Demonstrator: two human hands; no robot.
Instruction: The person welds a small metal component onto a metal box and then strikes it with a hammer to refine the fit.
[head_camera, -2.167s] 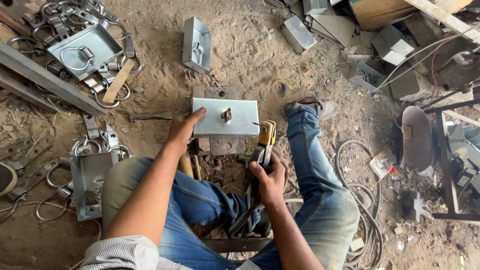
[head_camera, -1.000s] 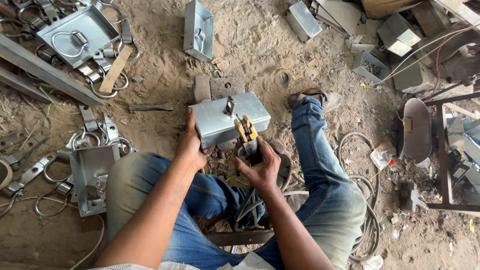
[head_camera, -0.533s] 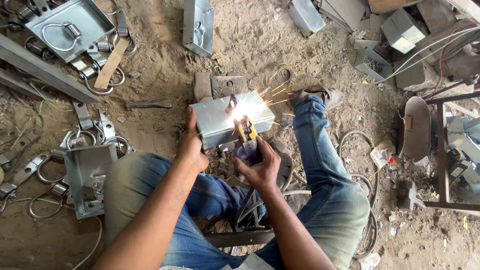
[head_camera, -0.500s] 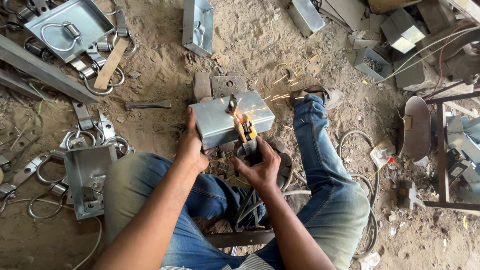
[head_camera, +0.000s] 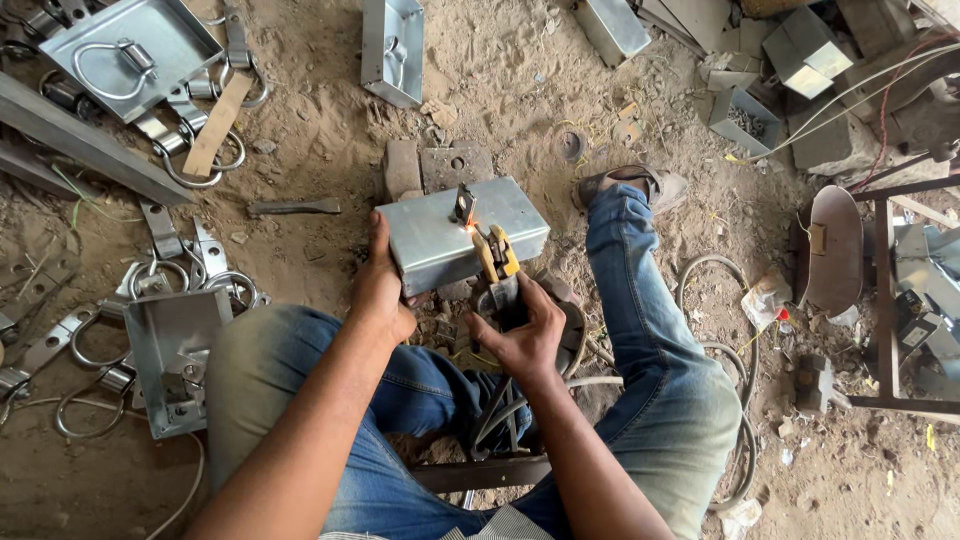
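A grey sheet-metal box (head_camera: 455, 235) rests tilted between my knees, with a small dark fitting (head_camera: 463, 203) standing on its top face. My left hand (head_camera: 383, 285) grips the box's left end and holds it steady. My right hand (head_camera: 520, 330) is closed around a yellow-jawed welding electrode holder (head_camera: 497, 258). Its tip touches the box just right of the fitting, where a small orange glow (head_camera: 472, 229) shows. A cable runs from the holder down between my legs.
Similar metal boxes lie at the top (head_camera: 393, 48) and at the left (head_camera: 172, 360). Metal rings and straps (head_camera: 205, 260) litter the sandy ground at the left. A flat bar (head_camera: 293, 207) lies beside the box. Cables (head_camera: 725, 360) coil at my right leg; a metal frame (head_camera: 885, 300) stands at the right.
The bright arc and sparks of half a second ago have died down to a small glow at the fitting's base. Both hands hold the same grip.
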